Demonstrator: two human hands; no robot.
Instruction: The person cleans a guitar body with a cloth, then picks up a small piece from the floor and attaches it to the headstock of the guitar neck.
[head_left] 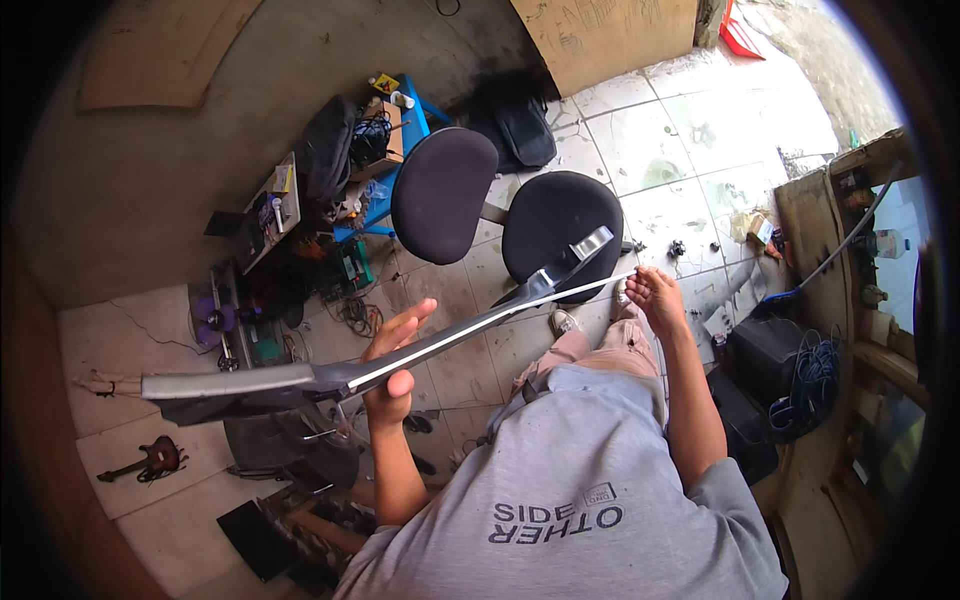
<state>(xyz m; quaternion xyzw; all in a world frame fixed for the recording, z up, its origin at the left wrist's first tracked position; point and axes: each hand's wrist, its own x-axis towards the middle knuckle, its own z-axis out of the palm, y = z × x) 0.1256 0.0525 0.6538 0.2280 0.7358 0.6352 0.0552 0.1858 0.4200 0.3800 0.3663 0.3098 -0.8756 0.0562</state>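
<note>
A long, dark grey and black rigid piece point(445, 333) crosses in front of me, broad at its left end and narrower toward the right. Its exact kind I cannot make out. My left hand point(390, 360) holds it near the broad end, fingers on the far side and thumb on the near side. Along its near edge runs a thin white strip point(570, 293), whose right end sticks out past the piece's narrow section. That free end is pinched between the fingertips of my right hand point(655, 295).
Ahead stands a black padded office chair point(562, 225), beside a blue stool point(412, 125) with a box of cables. A guitar point(155, 460) lies at left. To the right are a black case point(770, 355) and coiled cable point(815, 375). Small parts point(677, 248) dot the tiles.
</note>
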